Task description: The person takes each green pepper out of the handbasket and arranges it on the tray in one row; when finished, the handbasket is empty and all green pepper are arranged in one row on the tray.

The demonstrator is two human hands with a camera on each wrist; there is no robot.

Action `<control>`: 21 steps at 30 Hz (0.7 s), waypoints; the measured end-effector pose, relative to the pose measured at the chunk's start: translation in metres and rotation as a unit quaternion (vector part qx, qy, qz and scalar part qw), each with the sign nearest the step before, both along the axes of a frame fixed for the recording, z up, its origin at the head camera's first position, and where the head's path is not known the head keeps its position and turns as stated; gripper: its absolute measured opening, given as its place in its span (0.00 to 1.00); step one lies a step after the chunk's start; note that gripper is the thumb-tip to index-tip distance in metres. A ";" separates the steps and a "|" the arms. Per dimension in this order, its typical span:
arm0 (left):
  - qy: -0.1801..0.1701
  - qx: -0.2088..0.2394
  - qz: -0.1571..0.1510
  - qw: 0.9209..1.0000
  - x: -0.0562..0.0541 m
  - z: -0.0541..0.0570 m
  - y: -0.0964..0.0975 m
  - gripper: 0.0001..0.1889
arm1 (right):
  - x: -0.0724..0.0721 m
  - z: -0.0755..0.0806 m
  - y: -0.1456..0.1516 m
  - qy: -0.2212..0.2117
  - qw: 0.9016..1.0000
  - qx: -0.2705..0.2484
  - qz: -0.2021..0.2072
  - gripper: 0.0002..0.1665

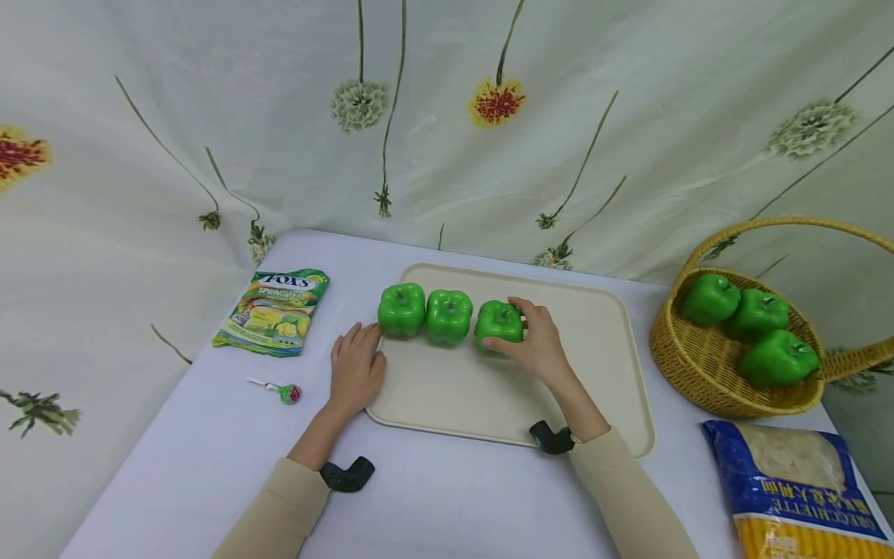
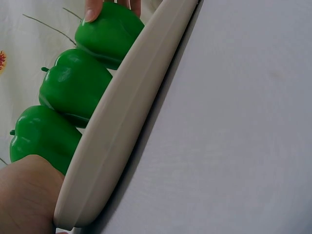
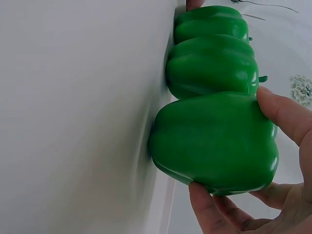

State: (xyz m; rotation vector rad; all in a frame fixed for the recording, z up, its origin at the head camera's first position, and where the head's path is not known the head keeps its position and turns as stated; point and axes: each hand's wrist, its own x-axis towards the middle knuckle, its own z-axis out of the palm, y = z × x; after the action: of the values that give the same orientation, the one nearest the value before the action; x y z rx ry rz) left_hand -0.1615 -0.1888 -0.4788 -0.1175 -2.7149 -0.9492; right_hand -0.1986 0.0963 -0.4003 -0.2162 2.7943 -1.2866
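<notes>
Three green bell peppers stand in a row on a beige tray (image 1: 447, 396). My right hand (image 1: 538, 341) grips the rightmost bell pepper (image 1: 497, 323), thumb on the near side and fingers round the far side; in the right wrist view this bell pepper (image 3: 214, 141) sits low over the tray surface. The middle bell pepper (image 1: 448, 317) and the left bell pepper (image 1: 401, 309) stand side by side to its left. My left hand (image 1: 358, 369) rests at the tray's left rim with relaxed fingers, fingertips right by the left bell pepper.
A wicker basket (image 1: 687, 380) with a tall handle holds three more green peppers (image 1: 778, 357) at the right. In front of it lies a blue and yellow pasta bag (image 1: 803, 489). At the left lie a Fox's candy bag (image 1: 275, 313) and a wrapped lollipop (image 1: 289, 394).
</notes>
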 end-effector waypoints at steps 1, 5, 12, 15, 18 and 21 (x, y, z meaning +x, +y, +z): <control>0.000 0.000 0.000 1.000 0.000 0.000 0.000 0.25 | 0.000 0.000 -0.001 0.001 1.000 0.000 0.001 0.50; -0.002 -0.003 0.000 1.000 0.000 0.000 0.000 0.25 | 0.000 0.000 -0.003 0.002 1.000 -0.002 0.003 0.50; -0.003 -0.003 0.000 1.000 0.000 0.000 0.000 0.25 | -0.001 -0.001 -0.006 0.005 1.000 0.001 0.008 0.50; -0.003 -0.003 0.000 1.000 0.000 0.000 0.000 0.25 | -0.002 -0.001 -0.006 0.007 1.000 0.002 0.011 0.51; -0.004 -0.003 0.000 1.000 0.000 0.000 0.000 0.25 | -0.002 -0.001 -0.007 0.009 1.000 0.003 0.013 0.51; -0.004 -0.003 -0.001 1.000 0.000 0.000 0.000 0.25 | -0.002 -0.001 -0.007 0.009 1.000 0.001 0.014 0.51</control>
State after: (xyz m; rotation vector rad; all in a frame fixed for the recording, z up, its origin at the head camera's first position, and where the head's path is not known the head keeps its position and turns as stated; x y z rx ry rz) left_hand -0.1611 -0.1888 -0.4786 -0.1165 -2.7257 -0.9438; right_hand -0.2009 0.0893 -0.4016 -0.2666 2.7966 -1.2806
